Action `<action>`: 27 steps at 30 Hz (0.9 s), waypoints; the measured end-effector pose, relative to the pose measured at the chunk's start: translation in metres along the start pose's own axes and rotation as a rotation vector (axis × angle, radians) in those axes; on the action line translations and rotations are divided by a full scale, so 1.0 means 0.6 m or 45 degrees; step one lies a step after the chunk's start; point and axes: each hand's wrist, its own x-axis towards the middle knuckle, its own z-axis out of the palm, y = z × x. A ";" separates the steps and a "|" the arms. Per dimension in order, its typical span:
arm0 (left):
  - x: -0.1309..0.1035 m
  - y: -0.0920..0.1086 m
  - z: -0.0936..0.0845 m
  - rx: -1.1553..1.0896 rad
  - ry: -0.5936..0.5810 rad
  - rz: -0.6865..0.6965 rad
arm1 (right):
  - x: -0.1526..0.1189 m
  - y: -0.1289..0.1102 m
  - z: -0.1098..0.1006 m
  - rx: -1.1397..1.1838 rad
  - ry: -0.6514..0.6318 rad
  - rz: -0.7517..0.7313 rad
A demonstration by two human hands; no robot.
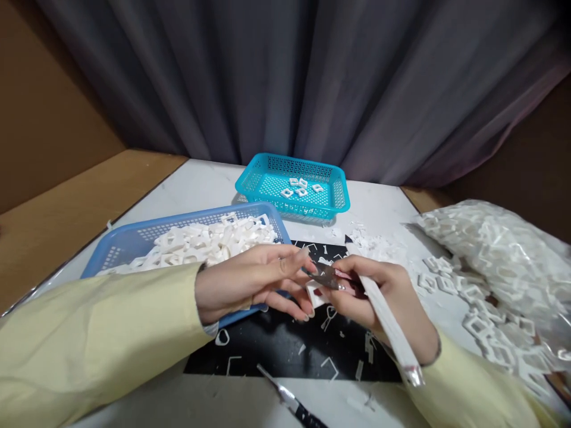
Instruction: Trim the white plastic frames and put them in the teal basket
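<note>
My right hand [379, 291] is closed around nippers [328, 274] with dark metal jaws and reddish handles. A long white, wrapped-looking bar [390, 327] slants across this hand; whether it is a handle of the nippers I cannot tell. Opposite, the fingertips of my left hand [263, 279] pinch a small white plastic frame piece [316, 295], partly hidden by fingers. The jaws reach close to my left thumb and index finger. Both hands are above a black cutting mat [285, 351] strewn with thin white offcuts and a loose white ring [222, 337].
A blue basket [134, 233] heaped with white pieces stands left. Behind it, a turquoise basket [336, 190] holds several white frames. At right, a clear bag [504, 244] bulges beside loose frames [486, 333]. A craft knife [292, 403] lies in front; white scraps [375, 241] lie behind my right hand.
</note>
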 end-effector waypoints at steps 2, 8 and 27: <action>0.000 -0.001 0.001 0.028 0.034 0.050 | 0.001 0.002 0.001 0.018 0.021 0.014; 0.001 -0.003 0.013 0.252 0.183 0.142 | 0.002 0.003 0.006 0.080 0.004 0.069; -0.006 -0.002 0.005 0.332 0.141 0.249 | 0.008 0.025 0.006 0.805 -0.439 0.180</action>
